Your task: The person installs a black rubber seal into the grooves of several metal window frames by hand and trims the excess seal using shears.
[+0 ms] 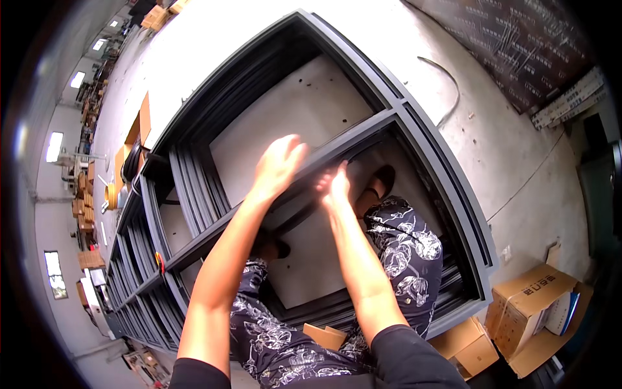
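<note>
A stack of dark grey metal frames [411,126], divided by crossbars, surrounds my legs. My left hand [277,167] is above the long crossbar [353,137], its fingers curled and smeared; whatever it may hold is hidden. My right hand [337,187] is on the near side of that bar, closed, with its thumb up. A thin black flexible strip [299,217] curves from below the right hand down into the opening, and the hand appears to grip it. Blur hides the exact contact. My feet stand on the floor inside the opening.
Opened cardboard boxes [534,305] sit at the lower right. A dark wrapped stack [512,45] stands at the upper right, near a loose curved strip [455,91] on the floor. More frames [139,279] extend left. A small red-and-yellow item [159,262] rests on them.
</note>
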A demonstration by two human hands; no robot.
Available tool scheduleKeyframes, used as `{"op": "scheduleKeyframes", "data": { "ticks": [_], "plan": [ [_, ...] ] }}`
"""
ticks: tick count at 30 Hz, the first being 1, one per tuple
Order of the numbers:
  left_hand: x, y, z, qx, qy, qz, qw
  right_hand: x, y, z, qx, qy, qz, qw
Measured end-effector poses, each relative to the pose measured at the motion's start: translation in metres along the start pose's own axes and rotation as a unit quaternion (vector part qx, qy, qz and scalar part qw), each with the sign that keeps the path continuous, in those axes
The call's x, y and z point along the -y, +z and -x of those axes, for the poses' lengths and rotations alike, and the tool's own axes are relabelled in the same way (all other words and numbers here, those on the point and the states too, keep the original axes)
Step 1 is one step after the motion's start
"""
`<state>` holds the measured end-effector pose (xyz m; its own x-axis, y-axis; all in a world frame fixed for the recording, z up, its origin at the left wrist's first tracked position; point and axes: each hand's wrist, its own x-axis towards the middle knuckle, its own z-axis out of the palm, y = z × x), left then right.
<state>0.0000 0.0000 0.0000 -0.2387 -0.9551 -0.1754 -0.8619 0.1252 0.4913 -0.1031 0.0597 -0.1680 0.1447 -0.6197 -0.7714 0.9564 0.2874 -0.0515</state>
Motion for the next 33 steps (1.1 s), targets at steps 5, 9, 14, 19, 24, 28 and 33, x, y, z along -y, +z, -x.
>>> {"op": "scheduleKeyframes", "data": {
  "ticks": [5, 9, 14, 19, 24, 28, 33],
  "plan": [
    [-0.071, 0.101, -0.095, -0.018, 0.137, -0.114, 0.984, 0.013, 0.016, 0.012, 0.031, -0.085, 0.039, 0.995],
    [-0.079, 0.144, -0.119, -0.027, 0.120, -0.050, 0.991, 0.015, 0.014, -0.001, -0.005, -0.144, 0.021, 0.989],
    [-0.074, 0.154, -0.122, -0.079, 0.146, -0.038, 0.985, 0.011, -0.009, -0.020, -0.034, -0.132, 0.022, 0.990],
    [-0.080, 0.157, -0.120, -0.128, 0.110, -0.108, 0.980, 0.022, 0.004, -0.005, -0.035, -0.134, 0.038, 0.990],
    [-0.084, 0.146, -0.119, -0.090, 0.116, -0.083, 0.986, 0.030, 0.001, -0.003, -0.004, -0.091, 0.017, 0.996],
    [-0.078, 0.147, -0.121, -0.091, 0.132, -0.069, 0.985, 0.031, 0.006, 0.000, 0.000, -0.084, 0.034, 0.996],
    [-0.085, 0.155, -0.119, -0.126, 0.117, -0.109, 0.979, 0.033, 0.006, -0.005, 0.011, -0.077, 0.036, 0.996]
  ]
}}
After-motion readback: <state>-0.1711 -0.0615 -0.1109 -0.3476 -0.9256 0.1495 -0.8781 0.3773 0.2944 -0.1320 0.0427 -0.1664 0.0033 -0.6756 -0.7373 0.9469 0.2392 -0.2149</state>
